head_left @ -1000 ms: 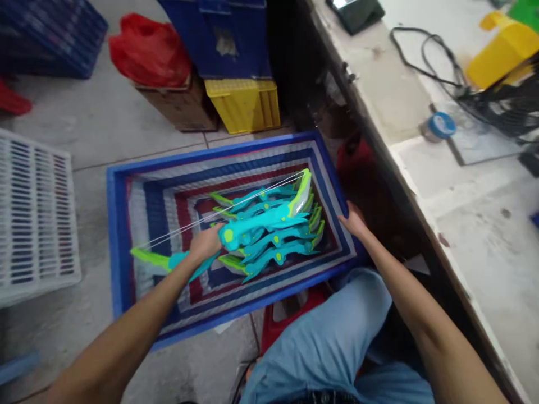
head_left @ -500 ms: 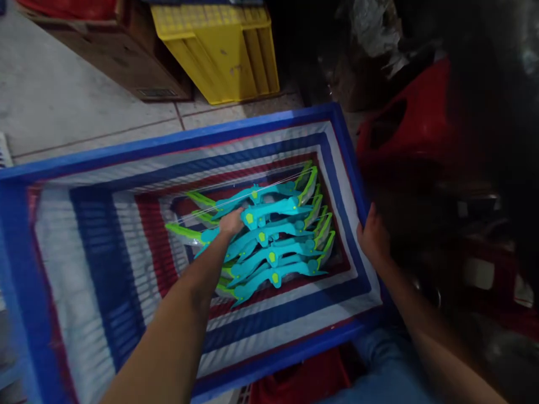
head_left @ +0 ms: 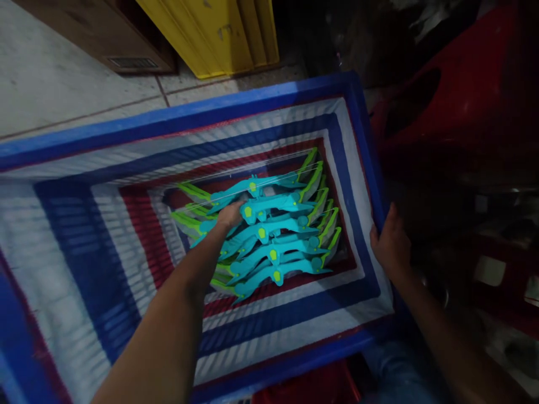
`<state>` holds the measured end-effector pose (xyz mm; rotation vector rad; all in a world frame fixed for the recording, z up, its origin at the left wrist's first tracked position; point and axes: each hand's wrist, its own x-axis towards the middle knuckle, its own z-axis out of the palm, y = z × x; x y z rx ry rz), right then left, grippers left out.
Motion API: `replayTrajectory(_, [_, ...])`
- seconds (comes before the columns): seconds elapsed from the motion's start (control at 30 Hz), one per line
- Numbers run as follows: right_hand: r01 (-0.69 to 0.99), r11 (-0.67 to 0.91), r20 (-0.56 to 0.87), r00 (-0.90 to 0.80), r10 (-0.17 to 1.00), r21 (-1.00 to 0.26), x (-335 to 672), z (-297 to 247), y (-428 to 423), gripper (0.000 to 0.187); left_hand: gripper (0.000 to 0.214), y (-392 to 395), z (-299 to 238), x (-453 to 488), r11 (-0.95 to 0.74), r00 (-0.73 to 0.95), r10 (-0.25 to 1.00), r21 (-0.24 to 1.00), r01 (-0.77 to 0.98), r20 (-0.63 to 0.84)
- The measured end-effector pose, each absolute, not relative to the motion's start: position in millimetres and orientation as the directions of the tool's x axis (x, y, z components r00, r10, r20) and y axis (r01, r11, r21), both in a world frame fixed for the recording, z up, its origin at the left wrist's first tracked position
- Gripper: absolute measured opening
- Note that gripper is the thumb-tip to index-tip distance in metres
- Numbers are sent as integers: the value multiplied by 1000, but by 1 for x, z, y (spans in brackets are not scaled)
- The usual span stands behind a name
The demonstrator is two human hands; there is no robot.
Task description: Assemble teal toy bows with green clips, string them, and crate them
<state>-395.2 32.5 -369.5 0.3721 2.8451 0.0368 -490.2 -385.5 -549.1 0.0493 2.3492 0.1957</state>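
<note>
Several turquoise toy bows [head_left: 275, 253] with lime-green tips and thin white strings lie nested in a row in a blue crate [head_left: 210, 105]. The crate is lined with red, white and blue striped sheeting [head_left: 107, 269]. Reaching down into it, my left hand [head_left: 231, 215] is closed around the second bow from the far side; its fingertips are partly hidden. Over the crate's right rim, my right hand [head_left: 391, 244] is wrapped with the thumb on the inner side.
Beyond the crate, a cardboard box [head_left: 96, 33] and a yellow crate [head_left: 227, 33] stand on the tiled floor [head_left: 54, 73]. A red plastic object [head_left: 458, 84] is at the dark right side. Something red [head_left: 311, 384] shows below the near rim.
The view has shifted closer over the crate, so it looks larger. My left hand stays on the same bow, which has turned slightly. My right hand keeps to the right rim.
</note>
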Motion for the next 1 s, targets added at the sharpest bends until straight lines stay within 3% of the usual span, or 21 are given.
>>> replayTrajectory(0.2, [236,968,-230,-941,249,83,-394,-371,33,68,49,-391,-545,-525,994,-802,15,93,-51,-597])
replayTrajectory(0.33, [241,966,-223,-941,255,88,-394,-371,33,66,61,-380,-556,-546,985,-820,-93,66,-157,-565])
replayTrajectory(0.57, [218,973,-216,-949,229,70,-392,-373,34,69,69,-358,-570,-538,904,-823,-207,218,-367,-529])
replayTrajectory(0.73, [265,959,-297,-912,283,100,-398,-372,31,69,62,-333,-548,-500,850,-898,-245,364,-381,-367])
replayTrajectory(0.87, [345,932,-432,-827,359,113,-406,-365,23,63,52,-273,-512,-407,753,-960,-93,613,-242,-264])
replayTrajectory(0.93, [363,930,-487,-804,341,51,-410,-358,19,61,45,-239,-486,-346,674,-972,-24,714,-188,-233])
replayTrajectory(1.0, [375,925,-498,-814,299,-58,-413,-349,16,62,40,-210,-453,-291,602,-967,121,791,-109,-225])
